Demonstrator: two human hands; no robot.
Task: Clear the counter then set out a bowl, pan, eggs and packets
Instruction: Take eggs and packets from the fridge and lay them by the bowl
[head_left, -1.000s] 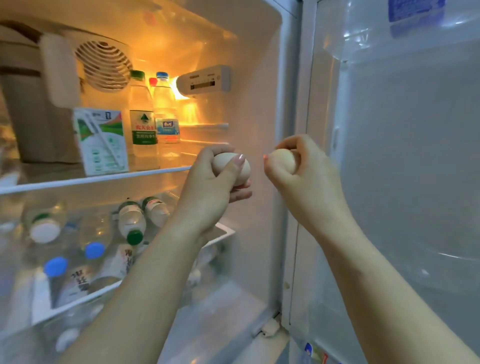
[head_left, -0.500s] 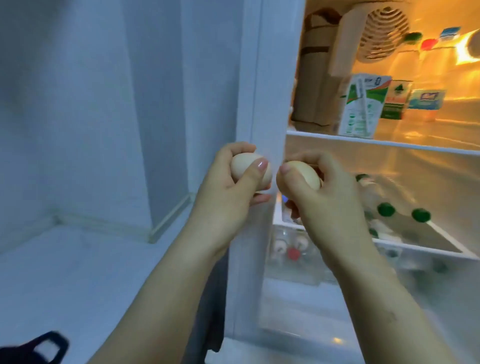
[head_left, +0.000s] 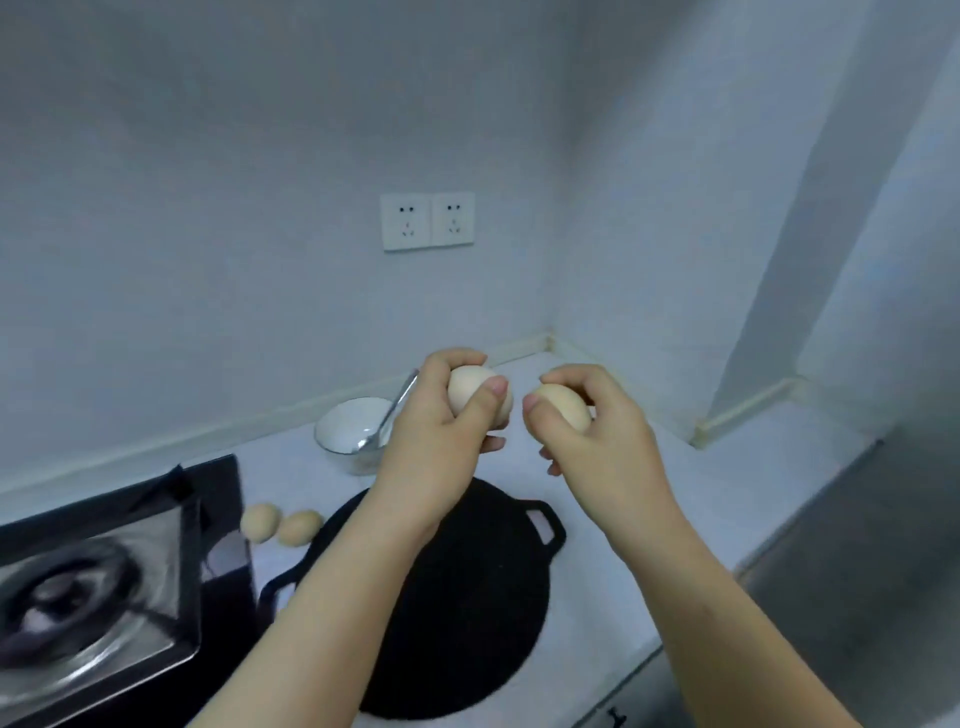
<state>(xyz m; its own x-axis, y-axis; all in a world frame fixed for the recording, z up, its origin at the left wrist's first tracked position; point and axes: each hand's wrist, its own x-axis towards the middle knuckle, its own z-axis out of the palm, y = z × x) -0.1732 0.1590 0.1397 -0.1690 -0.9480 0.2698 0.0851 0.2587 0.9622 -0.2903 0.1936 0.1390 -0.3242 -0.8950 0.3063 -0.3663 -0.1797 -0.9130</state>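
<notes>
gas stove (head_left: 98, 587) at far left, black glass top with a steel burner ring, blurred. just right of it on the white counter (head_left: 691, 499) lie two loose eggs (head_left: 280, 524), pale beige, side by side and touching, right one just beside the pan rim. behind them near the back wall a white bowl (head_left: 345, 428) with a metal spoon (head_left: 387, 415) leaning in it, handle up to the right. flat round black pan (head_left: 467, 597) sits mid counter, matte, loop handle on each side, partly hidden under the left forearm. left hand (head_left: 436, 447) raised above the pan, fingers and thumb wrapped tight round one egg (head_left: 470, 392), pale cream, smooth, thumb across its front. right hand (head_left: 602, 436) next to it at the same height, closed round a second egg (head_left: 563, 410), same beige tone, mostly covered by fingers, only the top and left side show. the two held eggs are close but not touching, small gap between them. hands themselves apart. both held eggs are in the air, over the counter between bowl and pan. double wall socket (head_left: 427, 221) on the grey wall above. counter runs right into a corner with a cream edge strip, steel surface (head_left: 857, 571) at far right, blurred
</notes>
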